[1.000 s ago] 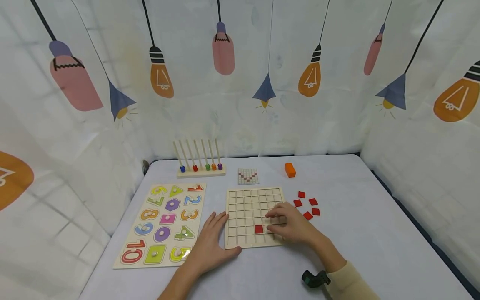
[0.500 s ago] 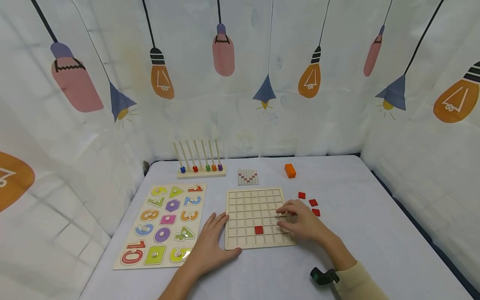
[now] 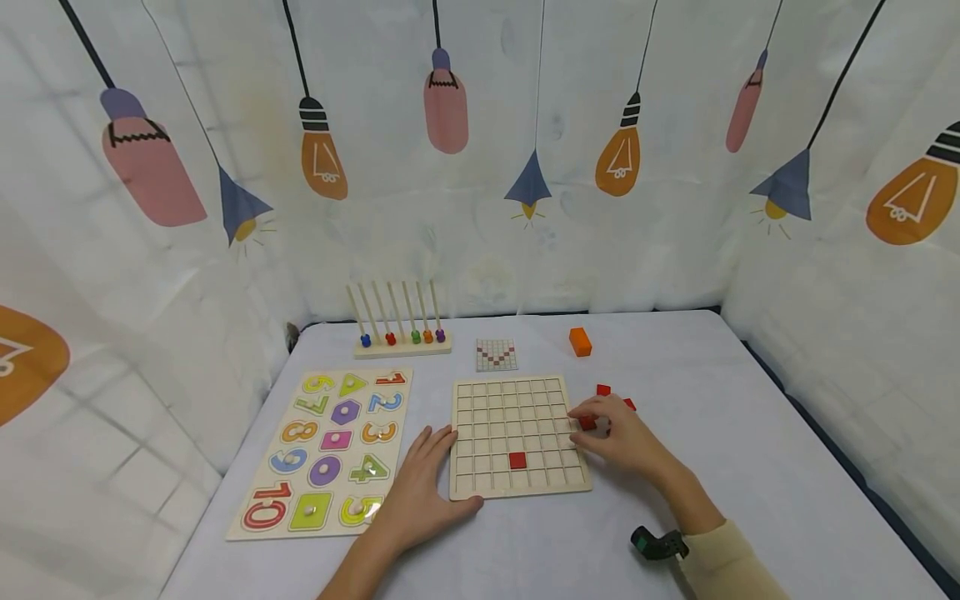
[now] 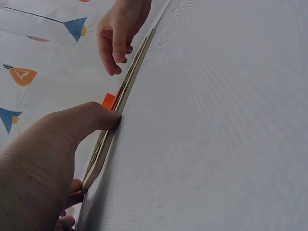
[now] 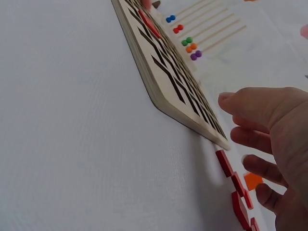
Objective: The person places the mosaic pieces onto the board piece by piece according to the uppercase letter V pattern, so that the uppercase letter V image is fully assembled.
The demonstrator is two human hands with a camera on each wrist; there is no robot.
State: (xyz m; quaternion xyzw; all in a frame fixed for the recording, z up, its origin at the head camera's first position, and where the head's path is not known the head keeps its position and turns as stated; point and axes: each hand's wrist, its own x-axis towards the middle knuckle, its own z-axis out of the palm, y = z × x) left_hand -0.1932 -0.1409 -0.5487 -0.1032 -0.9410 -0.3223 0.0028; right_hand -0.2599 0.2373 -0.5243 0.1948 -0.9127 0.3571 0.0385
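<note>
Just beside the right edge of the grid board (image 3: 487, 421) is the right hand (image 3: 628, 437), its thumb and forefinger apart; a red tile (image 3: 587, 423) shows in the gap, and whether a finger touches it I cannot tell. More loose red tiles (image 3: 603, 389) lie beyond and to the right of those fingers on the worktop (image 3: 735, 417), partly blocked by the hand in the head view. To the fingers' left, a red square (image 3: 517, 460) sits in a cell of the board. The left hand (image 3: 431, 475) touches the board's left edge with its fingers, the thumb spread away from them along the near edge, covering that corner. Left of these fingers lies the number puzzle (image 3: 294, 533), its near right corner overlapped by the wrist. Beyond both hands' fingers are the bead rack (image 3: 402, 351), the small pattern card (image 3: 497, 355) and, farthest right, the orange block (image 3: 581, 342).
</note>
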